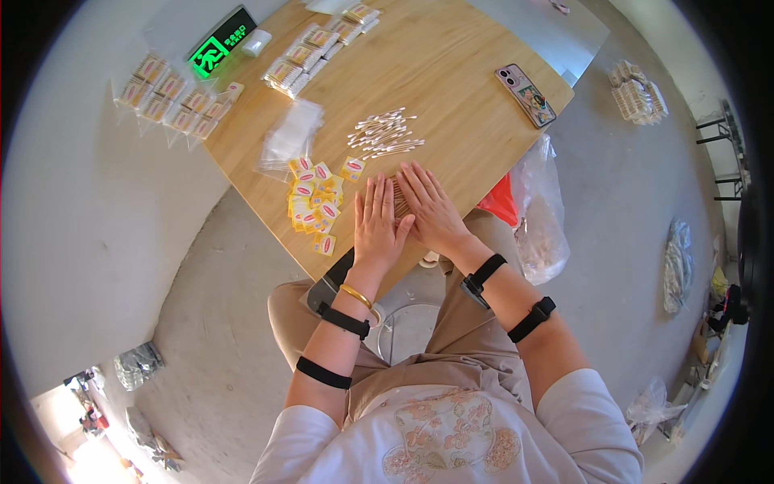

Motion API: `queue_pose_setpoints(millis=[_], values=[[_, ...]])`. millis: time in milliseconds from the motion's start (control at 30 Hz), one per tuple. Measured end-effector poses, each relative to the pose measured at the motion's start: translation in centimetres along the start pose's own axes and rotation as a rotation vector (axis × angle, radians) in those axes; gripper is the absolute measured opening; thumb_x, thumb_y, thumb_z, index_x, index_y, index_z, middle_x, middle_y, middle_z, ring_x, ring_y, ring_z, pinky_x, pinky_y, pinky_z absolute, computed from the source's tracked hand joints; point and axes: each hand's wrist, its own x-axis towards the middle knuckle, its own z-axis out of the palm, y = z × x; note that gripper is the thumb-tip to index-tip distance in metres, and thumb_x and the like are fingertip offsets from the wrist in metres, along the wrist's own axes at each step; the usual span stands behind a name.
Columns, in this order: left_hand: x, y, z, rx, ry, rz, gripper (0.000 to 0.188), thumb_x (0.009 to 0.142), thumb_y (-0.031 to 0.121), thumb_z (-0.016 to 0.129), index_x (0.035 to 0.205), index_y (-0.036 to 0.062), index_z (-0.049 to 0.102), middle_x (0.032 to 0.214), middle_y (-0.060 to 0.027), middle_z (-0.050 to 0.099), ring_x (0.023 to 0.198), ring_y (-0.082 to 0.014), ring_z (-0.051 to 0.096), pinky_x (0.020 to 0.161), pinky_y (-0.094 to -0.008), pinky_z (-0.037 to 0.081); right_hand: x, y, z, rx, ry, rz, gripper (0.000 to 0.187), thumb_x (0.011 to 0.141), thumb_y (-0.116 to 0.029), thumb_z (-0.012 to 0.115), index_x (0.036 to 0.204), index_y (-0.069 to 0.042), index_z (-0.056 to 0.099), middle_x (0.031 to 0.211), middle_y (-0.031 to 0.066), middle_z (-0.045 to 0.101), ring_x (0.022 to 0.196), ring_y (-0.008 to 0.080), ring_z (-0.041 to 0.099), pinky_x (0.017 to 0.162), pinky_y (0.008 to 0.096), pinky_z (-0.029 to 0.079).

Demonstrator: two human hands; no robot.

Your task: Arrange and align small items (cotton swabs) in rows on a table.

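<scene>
My left hand (377,224) and my right hand (434,211) lie flat side by side near the table's close edge, fingers stretched forward. Between and partly under them shows a row of thin brown sticks (400,198); their ends are hidden by my palms and fingers. Just beyond my fingertips, a loose pile of white-tipped cotton swabs (382,133) is scattered on the wood. To the left of my left hand lies a heap of yellow-and-white printed cards (313,198), with one card (352,168) close to my fingertips. Clear plastic bags (292,135) lie stacked behind the heap.
Packed swab bundles (305,55) are lined up along the wooden table's (451,73) far left side. More packs (173,101) hang on the left beside a green lit sign (218,50). A phone (526,95) lies at the right edge; a plastic bag (542,218) hangs below it.
</scene>
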Motion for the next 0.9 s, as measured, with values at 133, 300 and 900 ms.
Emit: queue_pose_setpoints(millis=[133,300,900], values=[[-0.8,0.6,-0.3,0.167,-0.043,-0.011,0.078,0.101,0.054,0.038,0.157,0.0022,0.021,0.164,-0.0149,0.020,0.153,-0.0325,0.013,0.123,-0.0531,0.009,-0.3,-0.1,-0.1,0.057,0.035,0.004,0.081,0.088,-0.036,0.061,0.151,0.005,0.031,0.160,0.0222,0.024,0.151,0.0352,0.019,0.124,0.0453,0.016],[-1.4,0.6,-1.5,0.081,0.072,-0.031,0.080,0.098,0.056,0.044,0.155,0.0018,0.026,0.161,-0.0174,0.025,0.152,-0.0339,0.017,0.123,-0.0538,0.008,-0.3,-0.1,-0.7,0.098,0.015,0.009,0.085,0.088,-0.040,0.062,0.152,0.005,0.028,0.161,0.0232,0.022,0.151,0.0360,0.018,0.124,0.0465,0.015],[-2.6,-2.0,-3.8,0.109,0.211,-0.148,0.009,0.082,0.017,0.072,0.089,0.0147,0.066,0.094,-0.0027,0.062,0.097,-0.0247,0.058,0.094,-0.0426,0.038,-0.1,0.2,0.0,0.020,0.004,0.004,0.067,0.099,-0.040,0.050,0.155,-0.010,0.031,0.163,0.0120,0.024,0.152,0.0282,0.020,0.124,0.0478,0.014]])
